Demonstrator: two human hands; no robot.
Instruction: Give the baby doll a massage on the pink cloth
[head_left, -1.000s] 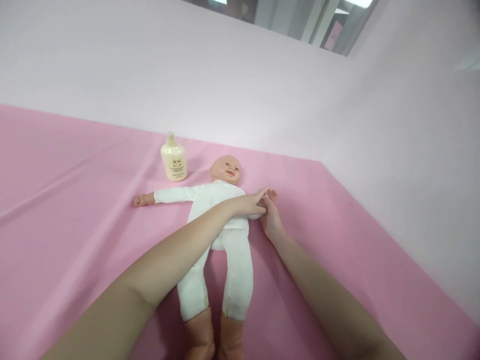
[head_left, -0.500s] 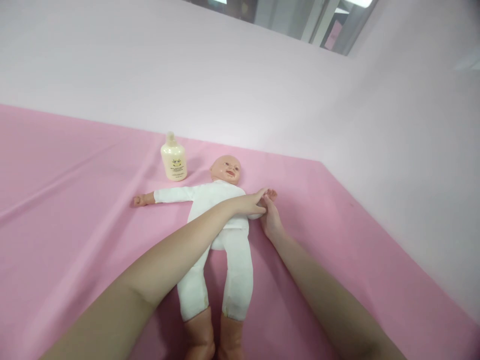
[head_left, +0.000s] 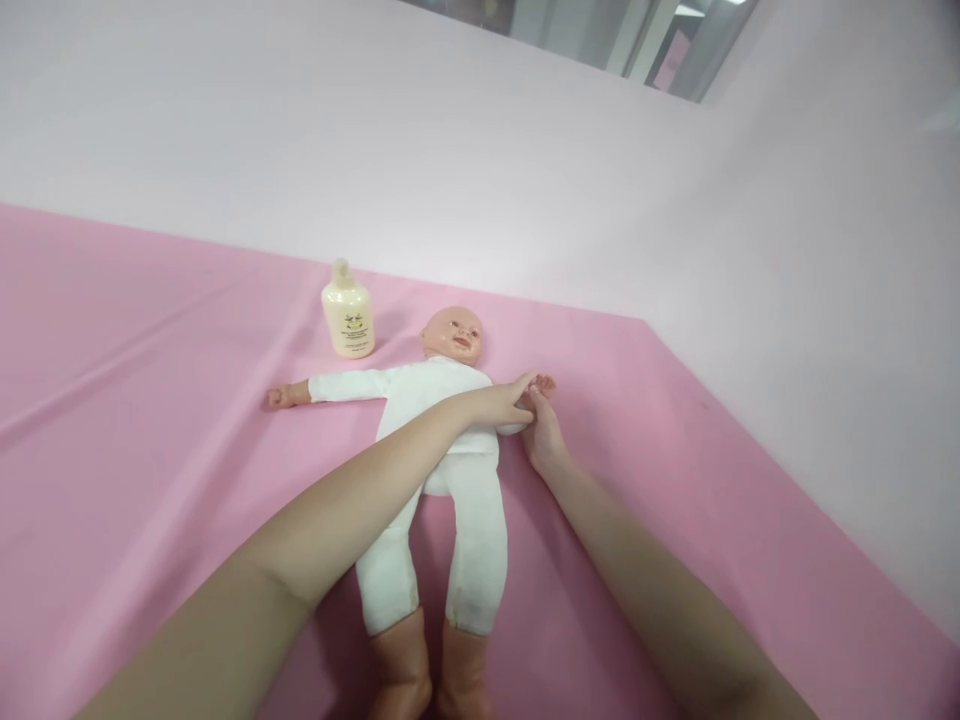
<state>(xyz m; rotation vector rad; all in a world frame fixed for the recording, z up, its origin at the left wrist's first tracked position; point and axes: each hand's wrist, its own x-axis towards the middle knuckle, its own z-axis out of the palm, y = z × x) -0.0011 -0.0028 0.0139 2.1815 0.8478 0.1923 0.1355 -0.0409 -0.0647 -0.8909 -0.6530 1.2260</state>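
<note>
A baby doll with a white cloth body lies on its back, its feet toward me. My left hand reaches across the doll's chest and is closed around its arm on the right side, near the wrist. Against the same arm, my right hand grips from the right, its thumb by the doll's small hand. Both of my hands meet there and hide most of that forearm. The doll's other arm stretches out to the left, untouched.
A cream-coloured pump bottle with a printed label stands upright left of the doll's head. Under everything is a pink cloth with some creases. A pale wall rises behind, with a window at the top.
The view has shifted very slightly. Both hands stay on the doll's arm with almost no visible movement, and the doll and bottle lie as before.
</note>
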